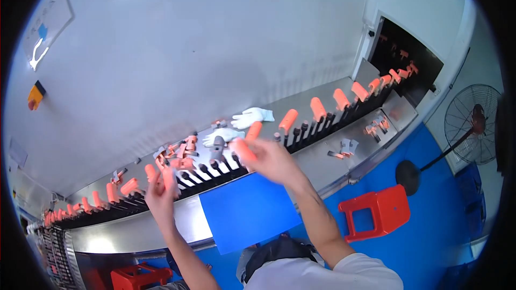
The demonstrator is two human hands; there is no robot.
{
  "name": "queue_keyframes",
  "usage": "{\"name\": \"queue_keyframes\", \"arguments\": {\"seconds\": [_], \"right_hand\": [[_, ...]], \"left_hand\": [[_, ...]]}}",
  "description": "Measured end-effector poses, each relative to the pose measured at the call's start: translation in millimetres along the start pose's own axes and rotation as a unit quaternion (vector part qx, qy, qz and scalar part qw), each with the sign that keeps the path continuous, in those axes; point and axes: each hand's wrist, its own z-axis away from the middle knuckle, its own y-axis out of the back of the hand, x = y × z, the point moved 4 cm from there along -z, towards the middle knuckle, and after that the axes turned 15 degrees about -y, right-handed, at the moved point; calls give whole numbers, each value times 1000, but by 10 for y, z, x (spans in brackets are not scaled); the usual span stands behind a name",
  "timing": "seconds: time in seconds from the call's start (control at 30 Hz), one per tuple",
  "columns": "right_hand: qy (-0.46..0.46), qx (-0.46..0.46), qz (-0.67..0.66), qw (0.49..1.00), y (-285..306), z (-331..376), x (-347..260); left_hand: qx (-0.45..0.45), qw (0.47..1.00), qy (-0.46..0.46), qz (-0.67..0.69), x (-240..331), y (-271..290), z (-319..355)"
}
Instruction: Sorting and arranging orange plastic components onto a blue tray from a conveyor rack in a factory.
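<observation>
My right hand is closed around an orange plastic shell, held just above the row of black spindles. To the left, my left hand has its fingers closed on another orange plastic shell, somewhat blurred. Beside the left fingertips is one more orange shell; whether it sits on a spindle I cannot tell. Between my hands a grey plastic shell stands on a spindle. Several spindles near it are bare. Behind them lies a loose pile of orange and grey parts.
White gloves lie behind the spindle line. Orange shells ride the line toward a dark wall opening. A blue sheet covers the near ledge; small grey parts lie farther right. A red stool and a fan stand right.
</observation>
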Motion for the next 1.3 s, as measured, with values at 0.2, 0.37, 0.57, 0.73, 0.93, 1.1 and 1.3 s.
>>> {"name": "queue_keyframes", "arguments": {"seconds": [0.2, 0.37, 0.57, 0.73, 0.93, 1.1, 1.3], "right_hand": [[-68, 130, 156, 977, -222, 554, 1782], [45, 254, 228, 939, -245, 520, 2081], [68, 229, 223, 945, -269, 688, 2224], [86, 253, 277, 923, -131, 314, 2160], [28, 230, 264, 936, -99, 98, 2185], [64, 250, 228, 939, -41, 60, 2162], [48, 348, 107, 930, 587, 406, 1907]], "left_hand": [[-517, 828, -181, -123, -584, -1250, 1575], [-384, 864, -264, -190, -684, -1811, 1605], [-268, 949, -124, -113, -902, -1832, 1926], [-255, 959, -77, -92, -939, -2147, 1602], [-244, 961, -36, -125, -1076, -2303, 1513], [-232, 967, -41, -102, -1103, -2176, 1490], [-244, 969, -32, -30, -763, -1870, 1542]]}}
